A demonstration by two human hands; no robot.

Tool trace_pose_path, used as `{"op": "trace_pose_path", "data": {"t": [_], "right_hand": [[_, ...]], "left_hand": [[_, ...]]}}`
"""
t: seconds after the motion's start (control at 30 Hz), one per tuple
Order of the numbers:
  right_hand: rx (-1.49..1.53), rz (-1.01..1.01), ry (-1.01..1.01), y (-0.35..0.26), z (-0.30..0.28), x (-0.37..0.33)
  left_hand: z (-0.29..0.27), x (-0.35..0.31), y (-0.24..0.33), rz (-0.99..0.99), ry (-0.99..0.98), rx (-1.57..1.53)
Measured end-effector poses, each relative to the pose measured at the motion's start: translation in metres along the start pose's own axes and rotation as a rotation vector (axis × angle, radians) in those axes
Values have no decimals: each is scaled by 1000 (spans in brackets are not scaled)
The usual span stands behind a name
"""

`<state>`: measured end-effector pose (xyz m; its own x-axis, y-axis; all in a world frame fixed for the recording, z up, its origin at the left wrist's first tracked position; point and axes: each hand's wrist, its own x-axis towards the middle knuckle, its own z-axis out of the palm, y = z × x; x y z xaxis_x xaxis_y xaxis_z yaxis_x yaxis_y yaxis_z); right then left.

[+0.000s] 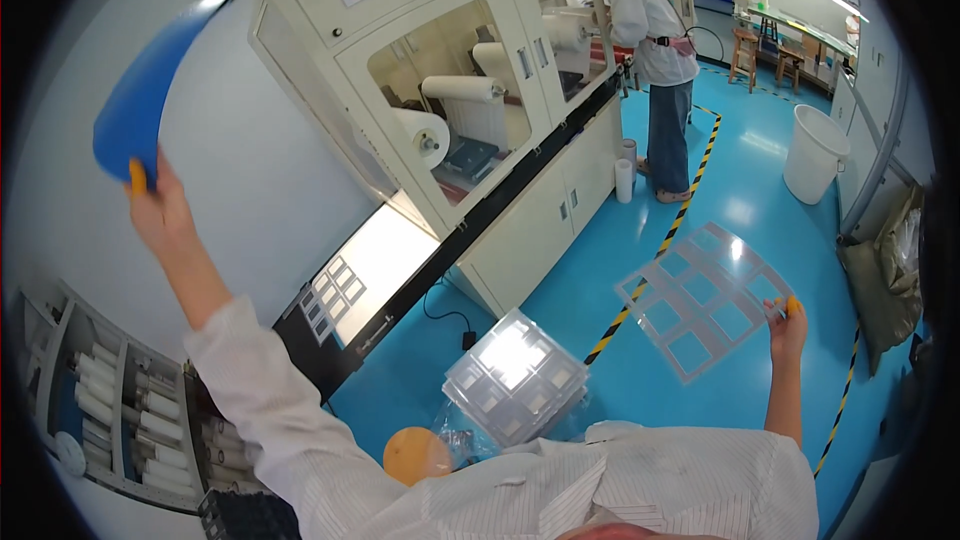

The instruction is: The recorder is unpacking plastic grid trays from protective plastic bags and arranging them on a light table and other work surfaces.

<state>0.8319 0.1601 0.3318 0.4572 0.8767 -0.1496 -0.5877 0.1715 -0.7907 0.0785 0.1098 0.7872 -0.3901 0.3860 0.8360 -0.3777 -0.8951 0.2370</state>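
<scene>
Raised at the far left, my left hand (162,208) is closed on the lower end of a curved blue sheet (145,100); a yellow finger cot covers a fingertip. My right hand (787,328), also with a yellow finger cot, pinches the right edge of a thin clear sheet (722,318) with a grid of square windows, held out over the floor. Between my arms, close to my body, stands a stack of similar clear windowed sheets (515,375). Another windowed sheet (333,298) lies at the end of a lit white panel (385,240) on the machine's bench.
A large cream machine (560,230) with film rolls behind its windows fills the middle. A person (655,60) stands at its far end. An orange round stool seat (417,455) is near me. A white bin (815,155) stands right; a rack of rolls (130,410) sits lower left.
</scene>
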Motion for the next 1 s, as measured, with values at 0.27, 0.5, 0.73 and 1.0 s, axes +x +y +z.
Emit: {"op": "trace_pose_path", "data": {"t": [0.27, 0.5, 0.73, 1.0], "right_hand": [[144, -105, 233, -1, -65, 28], [192, -225, 380, -14, -65, 24], [184, -274, 558, -10, -92, 1], [108, -181, 417, 0, -89, 37]], "left_hand": [[99, 148, -197, 194, 59, 254], [73, 235, -298, 73, 366, 174], [54, 258, -370, -278, 126, 579], [-5, 108, -395, -405, -59, 743]]}}
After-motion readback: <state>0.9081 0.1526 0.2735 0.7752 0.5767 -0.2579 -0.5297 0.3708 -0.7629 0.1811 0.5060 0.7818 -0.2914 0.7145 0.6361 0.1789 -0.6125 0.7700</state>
